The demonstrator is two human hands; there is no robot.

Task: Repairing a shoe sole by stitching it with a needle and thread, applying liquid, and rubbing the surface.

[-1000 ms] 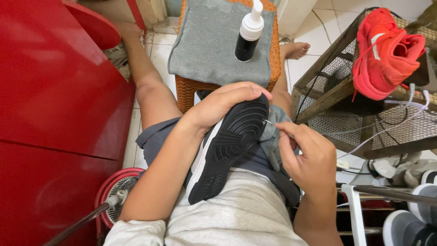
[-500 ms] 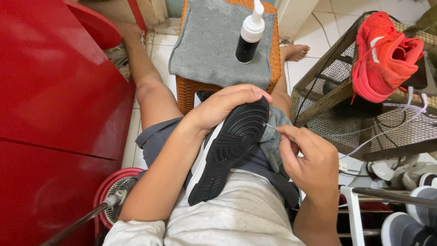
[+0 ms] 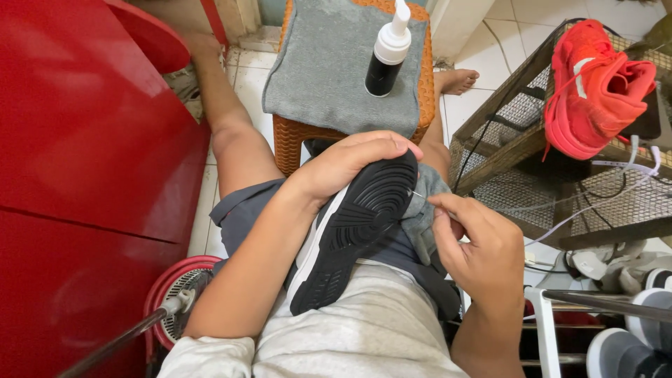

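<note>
The left hand (image 3: 350,164) clamps the black-soled shoe (image 3: 353,231) sole-up on the lap. The right hand (image 3: 479,241) pinches a thin needle-like pick (image 3: 416,194) at the sole's edge; the work seems midway. A grey cloth (image 3: 423,213) lies beneath.

Pretty cramped spot: the big glossy red cabinet (image 3: 84,175) walls off the whole left side, and the wire mesh rack (image 3: 560,175) holding a bright red sneaker (image 3: 595,91) crowds in close on the right. Straight ahead, the orange woven stool (image 3: 294,140) with a grey towel (image 3: 336,63) and a black-and-white pump bottle (image 3: 387,52) stands just past the knees. What's left open is the narrow strip of white tiled floor (image 3: 483,63) between stool and rack.
</note>
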